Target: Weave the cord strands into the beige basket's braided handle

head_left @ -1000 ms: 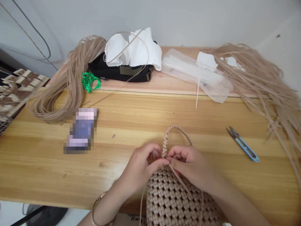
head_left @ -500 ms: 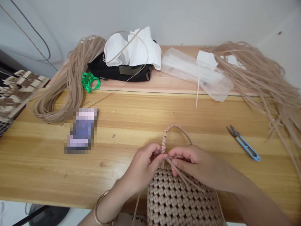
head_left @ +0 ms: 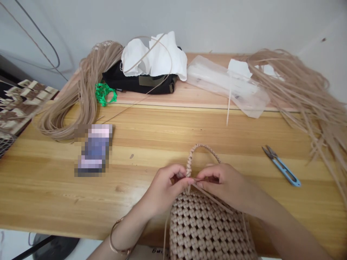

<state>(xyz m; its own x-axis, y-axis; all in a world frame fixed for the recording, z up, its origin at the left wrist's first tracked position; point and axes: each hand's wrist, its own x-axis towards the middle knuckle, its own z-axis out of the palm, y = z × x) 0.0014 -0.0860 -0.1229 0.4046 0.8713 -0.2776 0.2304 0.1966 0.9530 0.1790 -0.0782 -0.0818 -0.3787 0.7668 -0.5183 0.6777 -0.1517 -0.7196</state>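
Note:
A tan woven bag (head_left: 208, 227) stands at the table's near edge, its braided handle (head_left: 189, 160) arching up behind my hands. My left hand (head_left: 168, 187) pinches the base of the handle, thumb and index finger pressed together on it. Just to the right, my right hand (head_left: 225, 186) is closed on a tan strip (head_left: 198, 179) that runs from the handle's base. Another loose strip (head_left: 214, 199) slants down across the bag's upper edge below my right fingers. The fingertips of both hands are close together and partly hide the weave between them.
Blue thread snips (head_left: 283, 168) lie to the right. A blurred phone (head_left: 94, 150) is at the left, near a bundle of tan strips (head_left: 78, 104) and a green tangle (head_left: 104, 94). At the back are a black pouch (head_left: 130, 81), a plastic bag (head_left: 217, 77) and more strips (head_left: 306, 86).
My right hand has shifted slightly up and turned, drawing one strip out sideways from the handle's base. The other strip now hangs lower, apart from it. My left hand keeps its pinch.

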